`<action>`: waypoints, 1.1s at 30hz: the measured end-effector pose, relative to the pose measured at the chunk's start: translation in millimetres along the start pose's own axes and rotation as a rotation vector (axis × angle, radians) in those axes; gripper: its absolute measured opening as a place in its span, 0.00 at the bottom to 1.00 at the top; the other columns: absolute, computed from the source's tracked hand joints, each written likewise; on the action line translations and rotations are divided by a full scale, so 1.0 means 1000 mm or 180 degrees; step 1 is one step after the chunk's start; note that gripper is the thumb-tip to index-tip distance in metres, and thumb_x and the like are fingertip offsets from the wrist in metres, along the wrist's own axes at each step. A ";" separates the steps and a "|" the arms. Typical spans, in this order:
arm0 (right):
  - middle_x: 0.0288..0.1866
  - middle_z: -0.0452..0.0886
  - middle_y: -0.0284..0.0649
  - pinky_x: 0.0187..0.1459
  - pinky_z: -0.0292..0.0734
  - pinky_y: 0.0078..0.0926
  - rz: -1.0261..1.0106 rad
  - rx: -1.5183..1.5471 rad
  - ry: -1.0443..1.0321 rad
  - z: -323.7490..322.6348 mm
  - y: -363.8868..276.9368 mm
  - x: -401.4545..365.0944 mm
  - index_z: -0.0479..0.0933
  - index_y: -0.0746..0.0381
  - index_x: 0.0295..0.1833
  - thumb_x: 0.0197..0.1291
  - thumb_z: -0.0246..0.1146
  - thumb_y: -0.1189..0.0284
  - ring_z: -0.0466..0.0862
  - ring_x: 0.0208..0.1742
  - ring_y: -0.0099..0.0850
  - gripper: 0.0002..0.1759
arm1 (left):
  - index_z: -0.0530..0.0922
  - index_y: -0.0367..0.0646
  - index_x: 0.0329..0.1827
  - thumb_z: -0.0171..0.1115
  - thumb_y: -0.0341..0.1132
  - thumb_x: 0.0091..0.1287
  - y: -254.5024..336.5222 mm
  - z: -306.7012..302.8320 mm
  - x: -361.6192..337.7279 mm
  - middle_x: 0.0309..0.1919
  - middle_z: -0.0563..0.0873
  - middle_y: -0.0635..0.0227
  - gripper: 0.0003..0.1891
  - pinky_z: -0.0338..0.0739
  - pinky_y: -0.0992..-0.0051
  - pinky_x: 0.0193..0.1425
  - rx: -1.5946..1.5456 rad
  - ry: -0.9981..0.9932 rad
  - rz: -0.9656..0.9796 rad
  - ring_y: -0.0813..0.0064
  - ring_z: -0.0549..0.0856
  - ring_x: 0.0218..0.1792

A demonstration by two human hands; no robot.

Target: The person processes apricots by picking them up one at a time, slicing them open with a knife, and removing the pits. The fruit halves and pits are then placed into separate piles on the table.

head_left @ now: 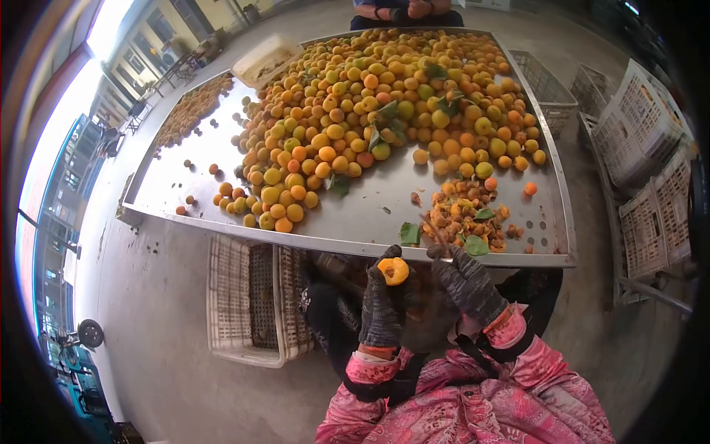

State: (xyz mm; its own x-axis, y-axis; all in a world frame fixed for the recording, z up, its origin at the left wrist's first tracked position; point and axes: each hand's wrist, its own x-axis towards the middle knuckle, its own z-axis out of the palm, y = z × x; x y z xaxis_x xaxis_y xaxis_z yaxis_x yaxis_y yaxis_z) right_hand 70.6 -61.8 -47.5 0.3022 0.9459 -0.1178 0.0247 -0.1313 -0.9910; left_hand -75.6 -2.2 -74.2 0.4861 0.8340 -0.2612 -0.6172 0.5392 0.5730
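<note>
In my gloved left hand (pixel 381 307) is an opened apricot (pixel 393 271), its orange flesh and dark centre facing up, just below the metal table's (pixel 355 214) near edge. My gloved right hand (pixel 471 281) is closed at that edge, to the right of the apricot, with a thin brown stick-like thing (pixel 433 228) reaching up from its fingers; I cannot make out exactly what it is. Beyond my right hand lies a heap of split, brownish fruit pieces (pixel 462 211) with green leaves (pixel 476 245). Whole apricots (pixel 333 132) are piled over the far part of the table.
A pale plastic tub (pixel 266 61) sits at the table's far left. Below the near edge stands a white crate (pixel 281 303). More crates (pixel 637 122) are stacked at the right. Another person's hands (pixel 408 10) show at the far side.
</note>
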 end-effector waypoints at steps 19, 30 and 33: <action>0.46 0.78 0.50 0.42 0.77 0.29 -0.1469 -0.0820 0.0295 -0.008 -0.003 -0.035 0.69 0.70 0.55 0.59 0.58 0.77 0.81 0.43 0.40 0.19 | 0.63 0.42 0.65 0.49 0.45 0.69 -0.016 0.026 -0.006 0.56 0.74 0.59 0.24 0.75 0.67 0.55 -0.0298 0.0186 0.0084 0.67 0.77 0.53; 0.44 0.79 0.53 0.44 0.77 0.37 -0.1563 -0.0998 0.0489 0.003 0.018 -0.032 0.71 0.67 0.53 0.56 0.61 0.72 0.80 0.44 0.49 0.20 | 0.61 0.40 0.66 0.57 0.38 0.66 -0.027 0.031 -0.015 0.55 0.74 0.65 0.27 0.69 0.77 0.58 0.0215 0.0237 0.0084 0.75 0.74 0.53; 0.45 0.79 0.53 0.44 0.77 0.37 -0.1437 -0.0599 0.0462 0.004 0.016 -0.034 0.71 0.67 0.53 0.56 0.62 0.72 0.80 0.45 0.49 0.20 | 0.59 0.40 0.67 0.56 0.40 0.67 -0.025 0.037 -0.021 0.56 0.73 0.65 0.28 0.69 0.77 0.58 0.0418 0.0125 0.0140 0.75 0.74 0.54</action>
State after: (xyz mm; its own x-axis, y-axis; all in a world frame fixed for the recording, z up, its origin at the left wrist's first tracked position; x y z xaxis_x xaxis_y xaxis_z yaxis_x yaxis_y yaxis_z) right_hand 57.2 -95.3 -59.2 0.3507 0.8715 0.3428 0.3506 0.2172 -0.9110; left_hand -47.9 -37.6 -53.9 0.4342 0.8617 -0.2625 -0.5498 0.4843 0.6806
